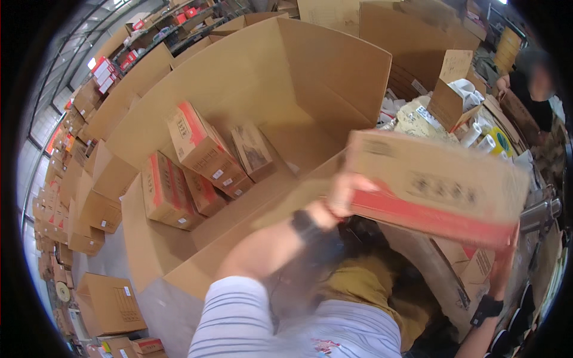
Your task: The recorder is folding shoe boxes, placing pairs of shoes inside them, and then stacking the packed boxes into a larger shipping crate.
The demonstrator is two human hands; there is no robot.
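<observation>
A long brown cardboard box point(436, 182) with a red band and dark printing is held up at the right, slightly blurred by motion. My left hand point(348, 194) grips its left end, the thumb lying over the near face. At the opposite end, my right hand point(504, 259) holds the lower right corner; its fingers are mostly hidden by the box. Left of the held box stands a large open carton point(233, 77). Inside it are several smaller boxes, including a red-banded box point(200, 143) resting on others and a plain brown box point(252, 152) beside it.
Paper rolls point(477, 136) and an open small carton point(453, 98) lie among packing materials at the right. Another person point(531, 89) stands at the far right. Stacked cartons point(59, 221) line the left side, and a brown carton point(110, 304) sits on the floor at lower left.
</observation>
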